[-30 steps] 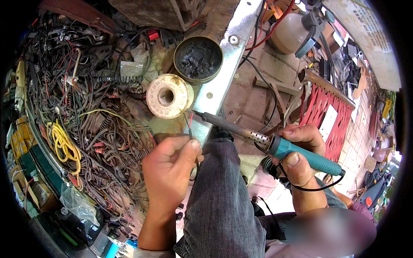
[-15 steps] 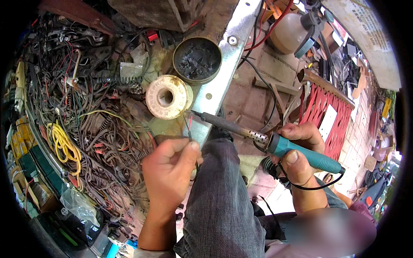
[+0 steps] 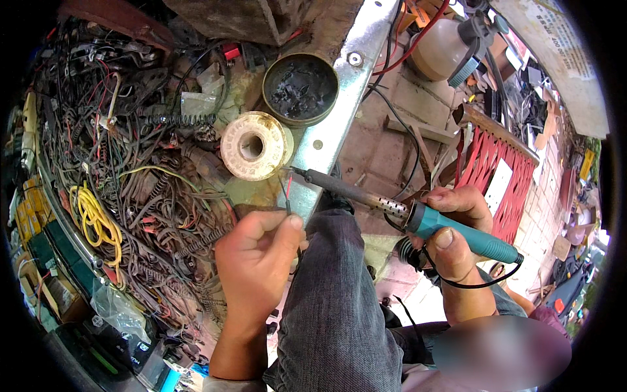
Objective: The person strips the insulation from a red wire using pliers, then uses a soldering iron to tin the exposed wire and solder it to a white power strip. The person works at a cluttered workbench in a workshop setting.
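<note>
Fingers (image 3: 260,224) and thumb of the left hand (image 3: 251,261): these are pinching a thin black cable (image 3: 288,206) beside the lower end of the workbench's bright metal edge (image 3: 353,98). Cable, slender: two finer leads are emerging from its end, one red (image 3: 289,185), one dark (image 3: 283,186), both pointing toward the spool (image 3: 268,163). Right hand (image 3: 454,261): its fingers are curling round the teal handle (image 3: 467,236) of a soldering iron (image 3: 385,204). Iron, one: its perforated barrel (image 3: 395,209) is showing small holes (the metal looking browned), then narrowing through a dark shaft (image 3: 346,189) to a thin black tip (image 3: 297,171). That tip is pointing left across the metal edge, near leads and spool; contact with either, cannot tell. Spool, cream, stained, centre hole: it is sitting on the workbench (image 3: 261,191) just inside that edge. Round tin (image 3: 304,123), dark glossy contents: it is standing just beyond the spool. Tangled cables (image 3: 163,196), mostly dark: these are covering the workbench's left side, a yellow coil (image 3: 98,222) lying near its left rim.
</note>
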`<state>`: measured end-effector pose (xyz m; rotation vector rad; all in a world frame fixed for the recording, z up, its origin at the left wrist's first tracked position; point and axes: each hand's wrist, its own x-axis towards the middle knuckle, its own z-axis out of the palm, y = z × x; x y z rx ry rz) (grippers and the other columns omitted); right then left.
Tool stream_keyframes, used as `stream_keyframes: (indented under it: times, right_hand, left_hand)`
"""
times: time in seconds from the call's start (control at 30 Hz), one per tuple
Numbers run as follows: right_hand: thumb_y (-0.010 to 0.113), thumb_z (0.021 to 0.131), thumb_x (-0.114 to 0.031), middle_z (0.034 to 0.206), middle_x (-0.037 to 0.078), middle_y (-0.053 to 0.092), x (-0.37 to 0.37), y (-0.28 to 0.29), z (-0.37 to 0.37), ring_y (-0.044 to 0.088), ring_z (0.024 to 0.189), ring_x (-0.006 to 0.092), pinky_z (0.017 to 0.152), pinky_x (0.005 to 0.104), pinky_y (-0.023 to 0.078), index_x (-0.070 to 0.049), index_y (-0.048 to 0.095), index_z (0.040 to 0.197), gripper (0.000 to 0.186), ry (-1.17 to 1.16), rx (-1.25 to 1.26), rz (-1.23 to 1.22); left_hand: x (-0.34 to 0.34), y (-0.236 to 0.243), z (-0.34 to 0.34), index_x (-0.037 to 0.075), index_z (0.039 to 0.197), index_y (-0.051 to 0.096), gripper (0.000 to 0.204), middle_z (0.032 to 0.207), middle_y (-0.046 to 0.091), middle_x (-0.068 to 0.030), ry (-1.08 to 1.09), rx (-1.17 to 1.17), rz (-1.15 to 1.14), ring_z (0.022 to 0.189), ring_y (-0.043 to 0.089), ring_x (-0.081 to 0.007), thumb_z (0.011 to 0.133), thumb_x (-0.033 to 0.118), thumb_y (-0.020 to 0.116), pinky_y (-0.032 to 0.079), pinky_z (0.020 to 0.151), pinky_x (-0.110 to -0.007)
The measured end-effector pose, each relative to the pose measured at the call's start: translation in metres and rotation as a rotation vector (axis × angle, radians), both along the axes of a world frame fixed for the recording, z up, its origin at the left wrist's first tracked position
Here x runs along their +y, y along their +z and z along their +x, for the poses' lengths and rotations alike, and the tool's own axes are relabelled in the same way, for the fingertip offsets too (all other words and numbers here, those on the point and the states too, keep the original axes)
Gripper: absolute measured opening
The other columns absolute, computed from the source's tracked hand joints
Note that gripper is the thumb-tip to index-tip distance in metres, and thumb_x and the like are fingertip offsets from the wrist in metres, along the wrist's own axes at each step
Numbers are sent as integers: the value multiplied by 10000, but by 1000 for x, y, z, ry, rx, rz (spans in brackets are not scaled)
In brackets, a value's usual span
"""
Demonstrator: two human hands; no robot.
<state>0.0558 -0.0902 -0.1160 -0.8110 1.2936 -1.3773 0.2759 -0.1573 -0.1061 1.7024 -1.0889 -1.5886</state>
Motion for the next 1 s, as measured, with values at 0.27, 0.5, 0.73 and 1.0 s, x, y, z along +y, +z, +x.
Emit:
stream_keyframes:
  times: [0.27, 0.5, 0.73, 1.0]
  right_hand:
    - [727, 792, -229, 924, 116, 614, 0, 0, -1, 575, 791, 148, 734, 291, 462, 13, 548, 1019, 377, 25, -40, 11]
    - [733, 791, -239, 900, 113, 608, -1, -1, 0, 568, 728, 133, 693, 275, 459, 13, 542, 1015, 387, 17, -8, -25]
    - [721, 796, -261, 855, 122, 609, -1, -2, -1, 571, 649, 133, 619, 261, 468, 16, 531, 1020, 404, 16, -15, -33]
    - [651, 810, -285, 769, 139, 579, -4, -8, 1, 504, 498, 157, 443, 286, 428, -23, 484, 1039, 386, -109, -198, 81]
  left_hand:
    - [-1, 1, 0, -64, 859, 623, 113, 707, 642, -56, 15, 25, 13, 627, 596, -76, 852, 45, 651, 487, 582, -209]
    - [-1, 1, 0, -61, 857, 624, 109, 694, 639, -54, 2, 6, -6, 613, 592, -73, 852, 45, 650, 471, 553, -204]
    - [0, 0, 0, -56, 859, 626, 100, 689, 642, -52, 18, 7, -3, 603, 587, -67, 850, 41, 649, 453, 539, -195]
    - [1, -1, 3, -58, 883, 624, 100, 710, 650, -61, -9, 47, -29, 629, 593, -72, 857, 38, 640, 457, 551, -197]
